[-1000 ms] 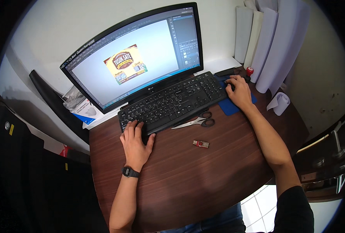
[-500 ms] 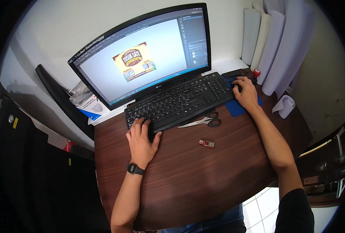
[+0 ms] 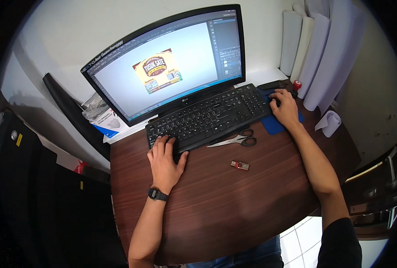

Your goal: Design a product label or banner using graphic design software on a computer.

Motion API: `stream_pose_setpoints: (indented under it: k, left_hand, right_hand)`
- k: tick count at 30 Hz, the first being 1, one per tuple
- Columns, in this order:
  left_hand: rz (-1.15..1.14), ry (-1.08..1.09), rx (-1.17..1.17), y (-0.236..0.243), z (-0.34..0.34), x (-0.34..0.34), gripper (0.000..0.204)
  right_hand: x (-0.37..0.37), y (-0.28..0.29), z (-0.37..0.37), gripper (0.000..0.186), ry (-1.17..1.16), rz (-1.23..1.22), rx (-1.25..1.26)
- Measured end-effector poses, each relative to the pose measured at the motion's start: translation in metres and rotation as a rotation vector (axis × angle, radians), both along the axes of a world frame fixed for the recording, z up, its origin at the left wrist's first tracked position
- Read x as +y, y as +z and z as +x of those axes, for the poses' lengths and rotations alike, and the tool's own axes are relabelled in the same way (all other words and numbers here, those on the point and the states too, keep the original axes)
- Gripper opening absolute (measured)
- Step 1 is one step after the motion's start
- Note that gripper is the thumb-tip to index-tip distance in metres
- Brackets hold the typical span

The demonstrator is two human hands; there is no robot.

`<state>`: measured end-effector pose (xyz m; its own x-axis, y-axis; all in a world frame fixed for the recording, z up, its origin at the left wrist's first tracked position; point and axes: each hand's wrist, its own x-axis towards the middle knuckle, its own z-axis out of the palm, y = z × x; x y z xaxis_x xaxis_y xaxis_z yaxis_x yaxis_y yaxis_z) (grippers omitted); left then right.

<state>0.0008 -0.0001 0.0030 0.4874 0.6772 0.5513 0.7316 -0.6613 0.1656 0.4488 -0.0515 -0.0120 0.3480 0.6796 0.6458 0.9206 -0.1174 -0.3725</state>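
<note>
Since a second ago the view has drifted, so the bench and everything on it now sit further right and lower, while both hands have kept their places. The left hand (image 3: 164, 163), a black digital wristwatch (image 3: 157, 194) on its wrist, lies flat with fingers spread on the near left corner of the black full-size keyboard (image 3: 212, 117), gripping nothing. The right hand (image 3: 285, 109) is cupped over a dark computer mouse (image 3: 275, 99) on a blue mouse mat (image 3: 276, 125) at the keyboard's right end; its grip is loosely curled over the mouse, which is almost wholly hidden.

The dark brown wood-grain bench (image 3: 216, 210) carries, just near of the keyboard, a pair of black-handled steel scissors (image 3: 236, 140), and nearer still a small red and silver USB stick (image 3: 240, 165). Behind the keyboard stands a wide black-framed monitor (image 3: 171, 71) showing a design program with a yellow and brown label graphic.

At the far right, white rolls of paper (image 3: 314, 53) lean against a white wall (image 3: 73, 31), a small red cap (image 3: 297, 85) at their foot and a short white paper roll (image 3: 329, 123) lying near the bench's right edge. At the left, a blue and white packet (image 3: 107, 123) lies beside a long black tube (image 3: 71, 111). White floor tiles (image 3: 299, 243) show below the bench's near edge.
</note>
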Motion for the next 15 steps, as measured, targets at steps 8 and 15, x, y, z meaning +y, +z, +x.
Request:
stream_pose_setpoints:
  k: [8,15]
  left_hand:
    - [-0.014,0.005,0.005,0.0011,0.0012,-0.0004,0.060]
    - [-0.008,0.003,0.007,0.0007,0.0005,0.0000,0.061]
  right_hand:
    - [-0.0001,-0.0020,0.0022,0.021,-0.004,0.011,0.000]
    - [-0.0006,-0.0020,0.0016,0.021,-0.010,-0.005,-0.001]
